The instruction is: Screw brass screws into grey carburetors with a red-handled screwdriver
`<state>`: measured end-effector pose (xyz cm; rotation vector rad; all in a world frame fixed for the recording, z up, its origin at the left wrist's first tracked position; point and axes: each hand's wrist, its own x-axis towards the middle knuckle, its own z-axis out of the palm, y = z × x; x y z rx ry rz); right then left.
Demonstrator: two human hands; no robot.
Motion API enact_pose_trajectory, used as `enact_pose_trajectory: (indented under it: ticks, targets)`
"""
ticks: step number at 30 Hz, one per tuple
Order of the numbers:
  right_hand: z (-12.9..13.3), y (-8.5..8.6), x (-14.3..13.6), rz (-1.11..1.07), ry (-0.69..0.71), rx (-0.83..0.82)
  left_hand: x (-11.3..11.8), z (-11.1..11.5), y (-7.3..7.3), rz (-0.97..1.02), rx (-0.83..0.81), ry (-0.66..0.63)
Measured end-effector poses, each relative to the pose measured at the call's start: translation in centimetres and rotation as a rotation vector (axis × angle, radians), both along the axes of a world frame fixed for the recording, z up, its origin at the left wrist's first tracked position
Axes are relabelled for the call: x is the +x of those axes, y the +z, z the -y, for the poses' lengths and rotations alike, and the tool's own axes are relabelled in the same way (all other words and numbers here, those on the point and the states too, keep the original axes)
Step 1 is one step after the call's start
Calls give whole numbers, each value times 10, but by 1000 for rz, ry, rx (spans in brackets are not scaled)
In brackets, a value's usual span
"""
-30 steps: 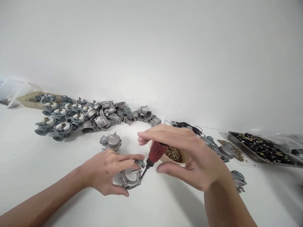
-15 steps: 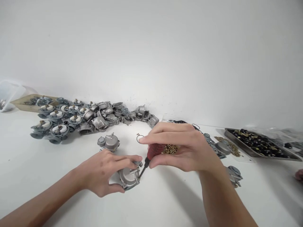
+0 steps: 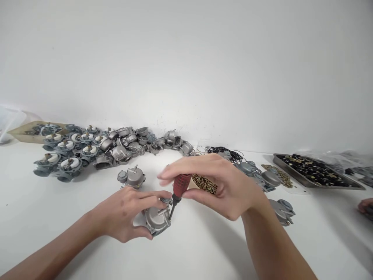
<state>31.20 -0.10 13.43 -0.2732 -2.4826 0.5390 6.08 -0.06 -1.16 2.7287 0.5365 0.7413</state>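
My left hand (image 3: 128, 212) is closed around a grey metal carburetor (image 3: 156, 218), holding it against the white table with its round bowl facing up. In my right hand (image 3: 224, 184) is a screwdriver (image 3: 182, 184) with a red handle and dark shaft, pinched between thumb and fingers. Its tip meets the right edge of the bowl; the screw head there is too small to make out. Just behind my left hand sits another carburetor (image 3: 135, 177). Partly hidden by my right hand lies a pile of brass-coloured screws (image 3: 204, 183).
Carburetor bodies with white floats (image 3: 70, 164) stand at the left, beside a heap of metal bowls (image 3: 119, 154). Black rubber rings (image 3: 225, 152) lie at the back. On the right are more carburetors (image 3: 281, 212), a metal tray (image 3: 305, 179) of black parts and another person's hand (image 3: 365, 208).
The screwdriver has become more upright, its handle shifting left with my right hand. My right fingers have turned around the handle. My left hand keeps its hold on the carburetor.
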Motion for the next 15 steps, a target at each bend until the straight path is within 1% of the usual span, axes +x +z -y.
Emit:
enact_pose_trajectory:
  ticks: [2, 4, 7, 9, 12, 15]
  targets:
    - [0, 0, 0, -11, -20, 6, 0, 0, -1, 7, 24, 6]
    - [-1, -1, 1, -26, -52, 53, 1, 0, -3, 21, 50, 12]
    - [-3, 0, 3, -52, -56, 94, 3, 0, -4, 58, 90, 13]
    - [-3, 2, 5, -107, -81, 87, 4, -1, -3, 74, 107, 11]
    - [-1, 5, 8, -227, -144, 51, 4, -2, 1, 40, 147, 36]
    - [2, 5, 5, -278, -129, 34, 2, -4, 3, 15, 221, 68]
